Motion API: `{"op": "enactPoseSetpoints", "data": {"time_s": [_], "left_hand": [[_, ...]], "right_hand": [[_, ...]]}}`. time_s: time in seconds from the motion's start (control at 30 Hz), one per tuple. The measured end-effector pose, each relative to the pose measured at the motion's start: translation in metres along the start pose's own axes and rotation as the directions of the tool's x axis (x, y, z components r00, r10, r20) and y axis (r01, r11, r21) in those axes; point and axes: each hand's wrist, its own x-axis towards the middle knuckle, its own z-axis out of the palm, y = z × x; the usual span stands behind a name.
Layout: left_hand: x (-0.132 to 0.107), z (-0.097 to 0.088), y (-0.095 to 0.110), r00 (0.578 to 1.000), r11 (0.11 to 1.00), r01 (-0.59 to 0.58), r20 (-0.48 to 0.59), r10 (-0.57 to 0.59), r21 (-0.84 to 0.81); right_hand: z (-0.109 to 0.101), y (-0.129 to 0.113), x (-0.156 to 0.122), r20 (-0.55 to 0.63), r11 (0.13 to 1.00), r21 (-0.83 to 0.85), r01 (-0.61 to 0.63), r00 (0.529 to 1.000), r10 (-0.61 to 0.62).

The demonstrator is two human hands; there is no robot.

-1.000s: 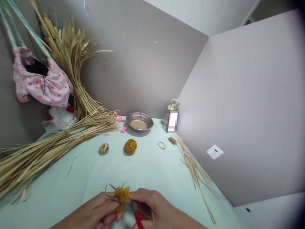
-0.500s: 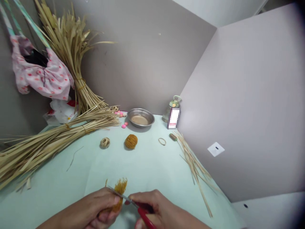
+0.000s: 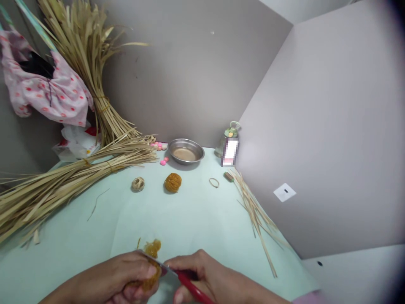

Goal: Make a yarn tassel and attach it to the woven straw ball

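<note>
green table (image 3: 190,211): steel bowl (image 3: 187,161), contents unclear; left hand (image 3: 125,272) pinches yarn (image 3: 152,248), right hand (image 3: 210,270) scissors (image 3: 188,285)

Bench (image 3: 180,215), near edge: left hand (image 3: 126,270) with yarn bundle (image 3: 154,274), right hand (image 3: 207,274) with scissors (image 3: 198,290), blades across the bundle. Beyond them, left to right, lay woven ball (image 3: 138,184), yarn ball (image 3: 173,183) and ring (image 3: 214,183), with bowl (image 3: 186,161) behind the yarn ball and small pieces (image 3: 159,146) left of the bowl. Straw bundle (image 3: 72,185) lay along the left side, upright bundle (image 3: 90,71) behind it, cloth bag (image 3: 53,97) hanging farther left; loose strips (image 3: 255,209) lined the right edge, spool (image 3: 228,177) at their far end, phone (image 3: 230,153) behind that, before bottle (image 3: 219,147).
</note>
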Motion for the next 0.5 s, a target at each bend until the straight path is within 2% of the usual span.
{"op": "enactPoseSetpoints", "data": {"time_s": [0.13,0.4,0.5], "left_hand": [[-0.001,0.001,-0.001,0.999,0.999,-0.034,-0.022,0.034,-0.022],[0.0,-0.009,-0.012,0.997,0.992,-0.044,-0.06,0.038,-0.117],[0.002,-0.01,-0.013,0.987,0.99,-0.045,-0.158,0.024,-0.13]], "right_hand": [[0.003,0.005,0.0,-0.067,0.999,0.032,0.037,0.997,-0.034],[0.002,0.011,-0.002,-0.108,1.0,0.004,-0.002,0.994,0.002],[0.002,0.009,-0.001,-0.116,0.999,-0.025,-0.024,0.993,0.021]]}}
